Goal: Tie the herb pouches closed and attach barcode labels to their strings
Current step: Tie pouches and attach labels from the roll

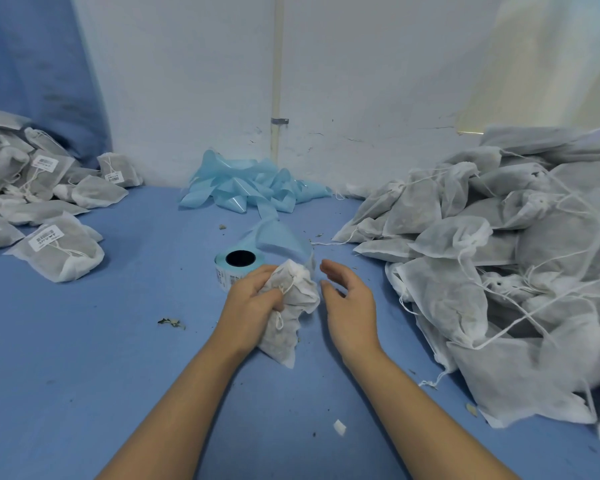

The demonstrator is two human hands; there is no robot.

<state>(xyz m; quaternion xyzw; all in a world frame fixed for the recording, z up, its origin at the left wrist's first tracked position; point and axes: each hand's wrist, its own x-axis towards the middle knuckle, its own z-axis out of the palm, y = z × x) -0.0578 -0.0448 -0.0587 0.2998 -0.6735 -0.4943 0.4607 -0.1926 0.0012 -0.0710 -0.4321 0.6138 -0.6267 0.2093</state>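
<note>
Head view: left hand (pixel 253 299) gripping a white herb pouch (pixel 288 313) at its gathered neck, fingers curled round the fabric, pouch hanging down toward the blue worktop (pixel 118 341) near the centre. Drawstring (pixel 280 315) dangling loose from the neck past the fingers, looking cinched but not clearly knotted; hard to tell. Right hand (pixel 349 306) hovering just beside the pouch, fingers relaxed and spread, holding nothing.

Sitting just behind the left hand: label roll (pixel 234 268), upright on its side, core facing up, with blue backing strip (pixel 250 188) trailing away to a crumpled heap against the wall. Lying to the left: pile of labelled pouches (pixel 45 209), barcode stickers showing. Heaped on the right: pile of unlabelled pouches (pixel 482 258), strings tangling across one another. Scattered herb crumbs (pixel 170 322) dotting the worktop.

Judging the step: closing this pouch, label not yet on its string.

Risks from here: slack string slipping back through the neck if released before knotting, spilling more herb. Thin fabric possibly tearing under a hard tug. Roll standing so close behind the left hand, likely getting knocked or rolling off when reaching for a label. Tangled strings on the right probably dragging several pouches along when picking the next.
</note>
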